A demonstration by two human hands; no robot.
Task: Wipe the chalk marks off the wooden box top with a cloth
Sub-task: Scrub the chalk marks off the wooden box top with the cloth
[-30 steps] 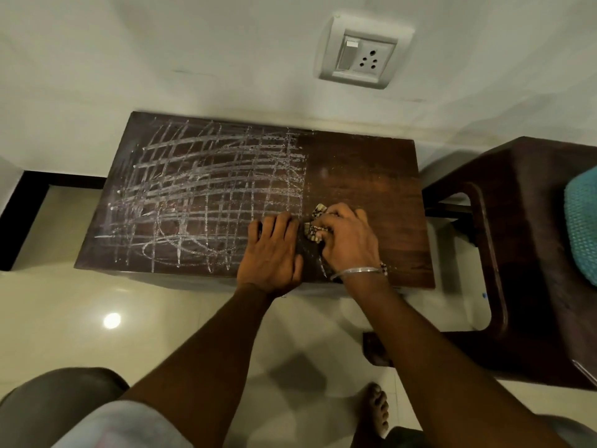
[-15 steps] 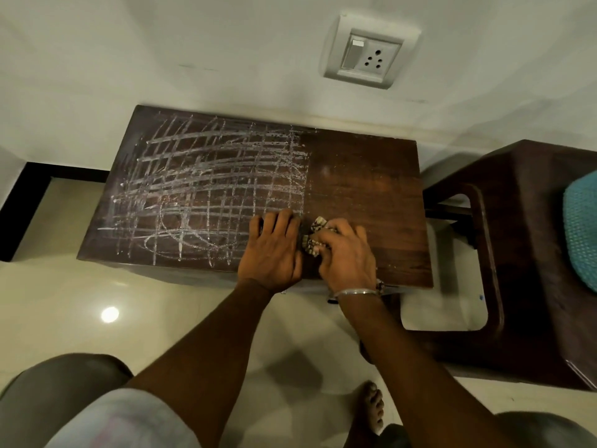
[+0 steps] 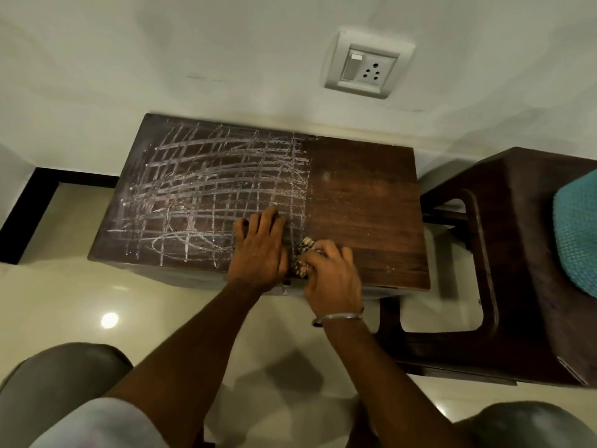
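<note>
A dark wooden box top point(image 3: 365, 202) stands against the wall. White chalk marks point(image 3: 210, 195) in a crossed grid cover its left two thirds; the right third shows bare wood. My left hand point(image 3: 258, 250) lies flat on the top near the front edge, fingers straight over the chalk. My right hand point(image 3: 332, 273) grips a small patterned cloth point(image 3: 302, 258) bunched under its fingers, at the front edge right beside the left hand. Most of the cloth is hidden under the hand.
A dark wooden chair frame point(image 3: 504, 253) with a teal cushion point(image 3: 578, 234) stands close to the box's right side. A wall socket point(image 3: 366, 71) sits above the box. Glossy floor tiles point(image 3: 80, 305) lie in front, and my knees fill the bottom corners.
My right hand with the cloth has slid toward me, from the middle of the top to its front edge. The left hand stays flat in the same place.
</note>
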